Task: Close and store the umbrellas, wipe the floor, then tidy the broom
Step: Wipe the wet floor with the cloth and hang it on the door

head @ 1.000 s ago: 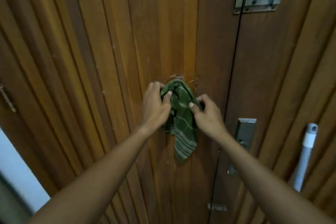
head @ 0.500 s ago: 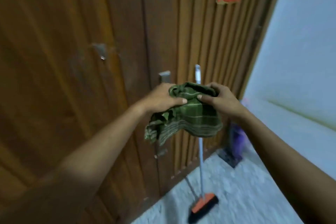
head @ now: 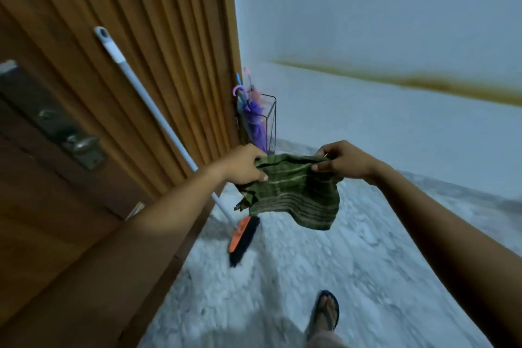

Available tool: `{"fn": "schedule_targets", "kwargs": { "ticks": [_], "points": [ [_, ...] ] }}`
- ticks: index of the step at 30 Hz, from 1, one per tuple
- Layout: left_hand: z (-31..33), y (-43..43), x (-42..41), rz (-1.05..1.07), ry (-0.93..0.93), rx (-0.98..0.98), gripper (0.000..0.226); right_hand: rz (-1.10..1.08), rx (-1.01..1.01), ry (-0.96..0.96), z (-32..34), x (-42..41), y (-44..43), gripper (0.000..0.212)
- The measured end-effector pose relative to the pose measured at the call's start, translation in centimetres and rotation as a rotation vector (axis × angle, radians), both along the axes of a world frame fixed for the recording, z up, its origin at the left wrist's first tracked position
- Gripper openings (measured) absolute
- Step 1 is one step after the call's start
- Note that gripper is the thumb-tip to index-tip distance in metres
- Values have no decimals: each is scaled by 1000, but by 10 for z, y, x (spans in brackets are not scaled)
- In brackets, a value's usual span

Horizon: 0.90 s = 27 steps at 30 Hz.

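Umbrellas already sit in the wire rack [head: 268, 118], so it's floor-wiping time. Left hand [head: 243, 164] and right hand [head: 343, 161] each pinch the green striped cloth [head: 293, 195] in their fingers; next it probably goes down onto the speckled floor [head: 353, 277].

We seem to stand in a home entryway: a wooden door [head: 158, 45] with a handle [head: 80, 144], a broom [head: 158, 121] leaning on it, umbrellas [head: 254, 118] racked in the corner, speckled floor [head: 367, 277].
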State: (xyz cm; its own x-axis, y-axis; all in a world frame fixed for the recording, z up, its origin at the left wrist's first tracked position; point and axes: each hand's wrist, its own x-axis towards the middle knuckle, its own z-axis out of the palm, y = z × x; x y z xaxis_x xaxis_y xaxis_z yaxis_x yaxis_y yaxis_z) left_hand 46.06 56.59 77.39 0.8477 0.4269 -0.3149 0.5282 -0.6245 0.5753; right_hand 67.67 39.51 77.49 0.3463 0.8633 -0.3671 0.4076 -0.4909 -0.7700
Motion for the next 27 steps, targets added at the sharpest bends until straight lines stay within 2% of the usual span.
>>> {"fn": "schedule_targets", "kwargs": {
  "ticks": [6, 9, 12, 19, 23, 27],
  "points": [
    [-71, 8, 101, -39, 176, -14, 12, -70, -99, 40, -78, 90, 8, 4],
    [-118, 23, 143, -38, 213, 7, 23, -59, -183, 30, -125, 133, 30, 7],
    [-187, 49, 186, 50, 207, 14, 1, -66, -218, -29, -189, 174, 66, 12],
    [-396, 113, 277, 261, 70, 195, 11, -131, -182, -303, -391, 246, 145, 25],
    [-549, 126, 293, 235, -10, 286, 16, -148, -141, -441, -540, 253, 148, 26],
    [-703, 125, 286, 153, -38, 268, 12, -92, -211, -487, -692, 235, 134, 22]
  ]
}}
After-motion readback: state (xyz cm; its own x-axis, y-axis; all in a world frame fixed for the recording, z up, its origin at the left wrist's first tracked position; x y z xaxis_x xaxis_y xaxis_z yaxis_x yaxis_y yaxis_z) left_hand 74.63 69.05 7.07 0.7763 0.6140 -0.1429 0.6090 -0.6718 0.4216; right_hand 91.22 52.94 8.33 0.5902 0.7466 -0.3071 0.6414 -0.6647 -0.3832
